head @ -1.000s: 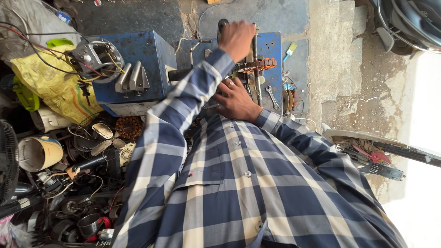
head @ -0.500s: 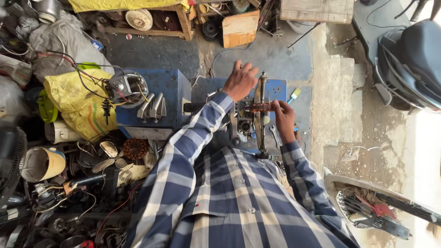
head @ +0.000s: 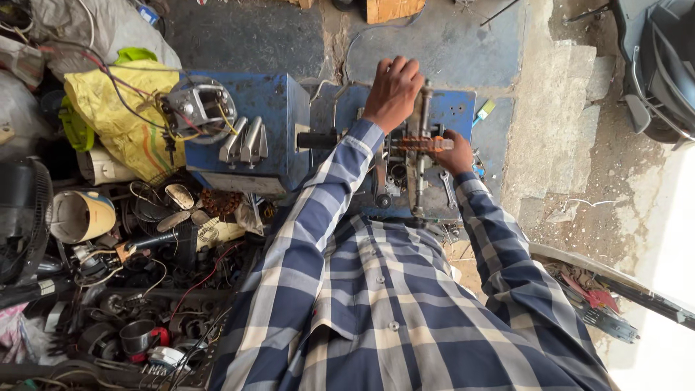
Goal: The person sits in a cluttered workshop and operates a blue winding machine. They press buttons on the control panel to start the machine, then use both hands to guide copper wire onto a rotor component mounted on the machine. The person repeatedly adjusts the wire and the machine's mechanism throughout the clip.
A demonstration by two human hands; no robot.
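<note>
A blue winding machine stands on the floor in front of me. Across it runs a horizontal shaft carrying an orange-brown coil. My left hand reaches over the top of the machine, its fingers curled around the upper end of an upright metal bar. At the right end of the coil shaft, my right hand is closed on it. A black cylindrical grip sticks out under my left sleeve. Both arms are in a blue and white checked shirt.
A blue metal box with a round motor part and silver levers sits left of the machine. Yellow sacks, a cream bucket, wires and scrap motor parts crowd the left. A stone kerb and a parked scooter are on the right.
My right hand has gone from the middle of the machine to the right end of the coil shaft. The left hand stays at the top. The view has shifted and tilted down slightly.
</note>
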